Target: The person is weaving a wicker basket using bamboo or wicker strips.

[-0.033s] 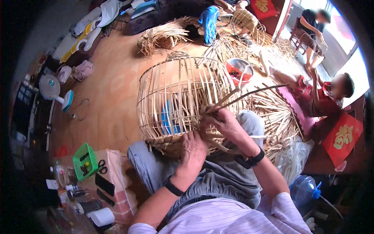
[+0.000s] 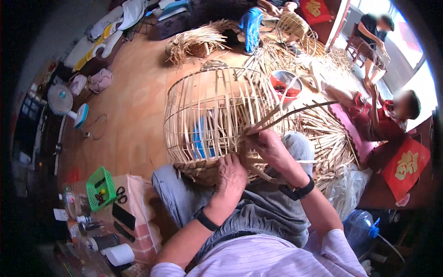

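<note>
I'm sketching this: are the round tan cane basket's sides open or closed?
Mostly open: the orange-brown floor shows between pale upright strips of the basket.

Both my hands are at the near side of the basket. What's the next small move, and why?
Perhaps ease the dark strip closer to the openwork basket with the right hand, the left hand steadying the woven band: the strip's far end sticks out free beyond the right hand, while the left already rests at that band.
</note>
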Demonstrator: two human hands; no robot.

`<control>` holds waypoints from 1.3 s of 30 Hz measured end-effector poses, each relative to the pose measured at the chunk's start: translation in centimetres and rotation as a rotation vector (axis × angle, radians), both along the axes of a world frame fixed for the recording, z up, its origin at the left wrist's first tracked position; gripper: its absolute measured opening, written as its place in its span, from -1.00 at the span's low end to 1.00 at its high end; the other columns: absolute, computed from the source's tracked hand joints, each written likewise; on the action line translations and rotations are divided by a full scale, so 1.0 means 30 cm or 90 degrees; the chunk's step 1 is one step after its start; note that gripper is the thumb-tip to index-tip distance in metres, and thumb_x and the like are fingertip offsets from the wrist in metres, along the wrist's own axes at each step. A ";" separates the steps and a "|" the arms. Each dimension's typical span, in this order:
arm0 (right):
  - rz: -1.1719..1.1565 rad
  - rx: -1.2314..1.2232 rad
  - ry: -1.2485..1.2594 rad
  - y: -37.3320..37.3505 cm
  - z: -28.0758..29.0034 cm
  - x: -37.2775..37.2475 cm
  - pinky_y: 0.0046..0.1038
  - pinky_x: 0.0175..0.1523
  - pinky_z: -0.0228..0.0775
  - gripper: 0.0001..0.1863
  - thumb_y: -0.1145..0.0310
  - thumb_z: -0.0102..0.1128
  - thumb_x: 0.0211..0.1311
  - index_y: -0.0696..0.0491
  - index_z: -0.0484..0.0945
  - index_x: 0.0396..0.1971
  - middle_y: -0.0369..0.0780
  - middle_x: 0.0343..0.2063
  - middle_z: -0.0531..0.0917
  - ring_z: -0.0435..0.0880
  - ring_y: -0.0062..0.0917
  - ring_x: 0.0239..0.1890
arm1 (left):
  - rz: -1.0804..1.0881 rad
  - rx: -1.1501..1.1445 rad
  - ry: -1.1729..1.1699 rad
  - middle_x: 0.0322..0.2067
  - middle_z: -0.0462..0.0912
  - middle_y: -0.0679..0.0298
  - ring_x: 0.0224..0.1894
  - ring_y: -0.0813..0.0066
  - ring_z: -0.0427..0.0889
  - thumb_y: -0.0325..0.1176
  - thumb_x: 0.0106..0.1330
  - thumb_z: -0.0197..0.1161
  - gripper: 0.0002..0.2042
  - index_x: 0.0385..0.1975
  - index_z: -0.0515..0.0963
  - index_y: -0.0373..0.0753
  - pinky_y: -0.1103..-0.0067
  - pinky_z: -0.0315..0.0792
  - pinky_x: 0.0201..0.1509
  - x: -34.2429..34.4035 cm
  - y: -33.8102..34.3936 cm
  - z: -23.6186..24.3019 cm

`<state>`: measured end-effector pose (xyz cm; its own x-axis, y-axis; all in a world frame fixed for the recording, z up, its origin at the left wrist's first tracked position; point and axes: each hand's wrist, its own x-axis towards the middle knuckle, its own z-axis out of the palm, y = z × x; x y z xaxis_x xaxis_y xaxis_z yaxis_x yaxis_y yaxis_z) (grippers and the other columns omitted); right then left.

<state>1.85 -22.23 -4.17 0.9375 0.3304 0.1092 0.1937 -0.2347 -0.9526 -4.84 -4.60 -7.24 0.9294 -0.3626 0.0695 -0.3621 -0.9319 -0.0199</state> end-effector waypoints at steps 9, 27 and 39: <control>-0.010 -0.446 -0.197 0.069 0.004 -0.036 -0.08 -0.27 0.53 -0.83 0.33 0.33 0.28 0.14 0.63 -0.33 0.01 -0.45 0.71 0.74 0.00 -0.34 | 0.003 -0.096 -0.139 -0.18 0.55 0.10 -0.05 0.16 0.52 -0.40 0.32 0.17 -0.72 -0.04 0.66 -0.33 0.28 0.44 0.06 -0.015 0.020 -0.020; -0.101 -0.274 -0.147 0.077 0.004 -0.098 -0.05 -0.12 0.60 -0.67 0.44 0.34 0.30 0.14 0.54 0.03 0.08 -0.22 0.71 0.74 0.07 -0.14 | -0.070 -0.316 -0.118 -0.18 0.62 0.10 -0.04 0.07 0.58 -0.55 0.20 0.22 -0.70 -0.04 0.61 -0.31 0.20 0.39 0.11 0.027 0.053 -0.059; -0.244 -0.064 -0.136 0.054 -0.107 -0.194 -0.30 -0.18 0.62 -0.59 0.61 0.50 0.19 0.14 0.44 -0.07 -0.04 -0.31 0.71 0.79 -0.17 -0.28 | -0.069 -0.282 -0.094 -0.29 0.61 0.14 -0.11 0.09 0.61 -0.57 0.13 0.25 -0.78 -0.21 0.55 -0.22 0.23 0.40 0.01 0.029 0.044 0.010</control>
<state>-3.97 -20.62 -7.37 0.9541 -0.0176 0.2990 0.2648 -0.4166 -0.8697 -3.99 -3.27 -6.94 0.8561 -0.3627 0.3681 -0.4812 -0.8192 0.3119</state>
